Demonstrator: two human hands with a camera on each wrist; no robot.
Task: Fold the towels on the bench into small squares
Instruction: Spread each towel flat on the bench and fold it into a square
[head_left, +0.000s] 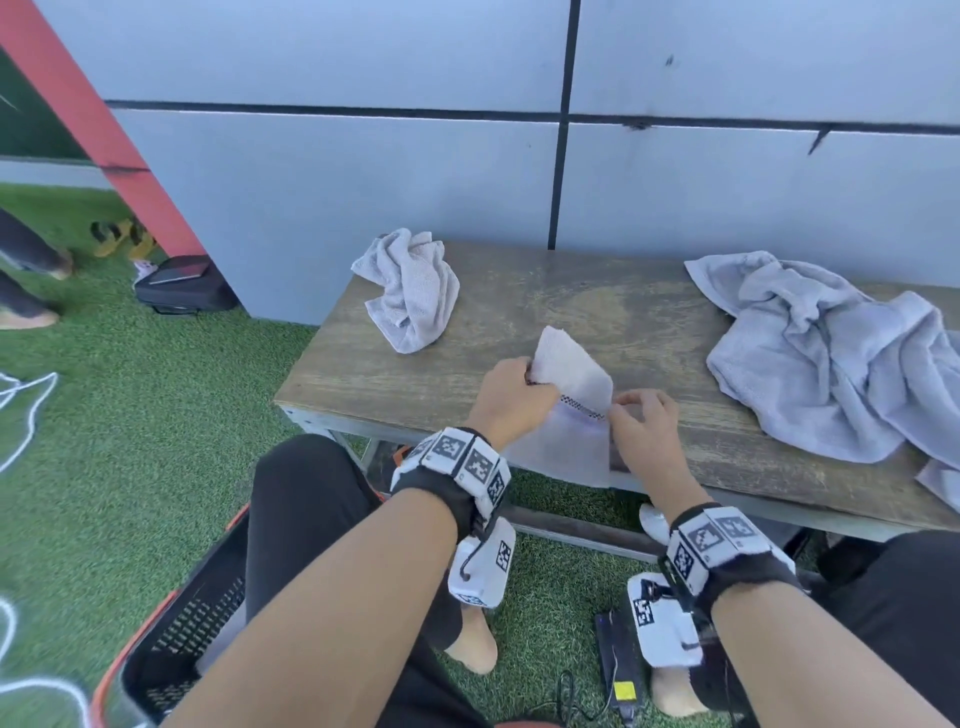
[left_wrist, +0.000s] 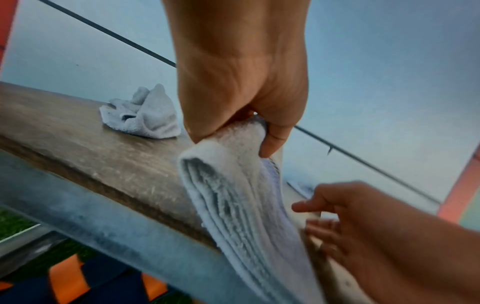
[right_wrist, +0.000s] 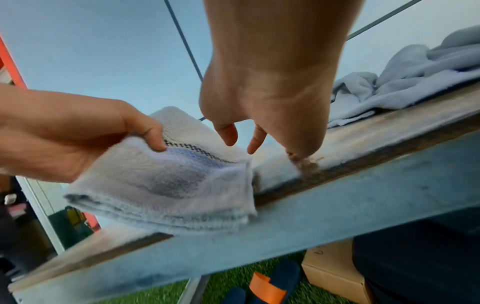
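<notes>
A small white towel (head_left: 571, 376) with a dark checked stripe is folded into several layers and hangs partly over the front edge of the wooden bench (head_left: 519, 312). My left hand (head_left: 524, 375) pinches its upper left corner and lifts it; the left wrist view shows thumb and fingers of that hand (left_wrist: 233, 142) clamped on the towel (left_wrist: 233, 195). My right hand (head_left: 631, 408) hovers at the towel's right edge with relaxed fingers that hold nothing, as the right wrist view confirms for the hand (right_wrist: 241, 139) beside the towel (right_wrist: 168, 185). A crumpled small towel (head_left: 410, 291) lies at the back left. A large crumpled towel (head_left: 831, 364) covers the right end.
A grey panel wall (head_left: 363, 182) stands right behind the bench. On the artificial grass sit a black basket with an orange rim (head_left: 171, 639), a black bag (head_left: 182, 286) and a power adapter with cable (head_left: 621, 670). A cardboard box (right_wrist: 335, 269) and sandals (right_wrist: 270, 286) lie under the bench.
</notes>
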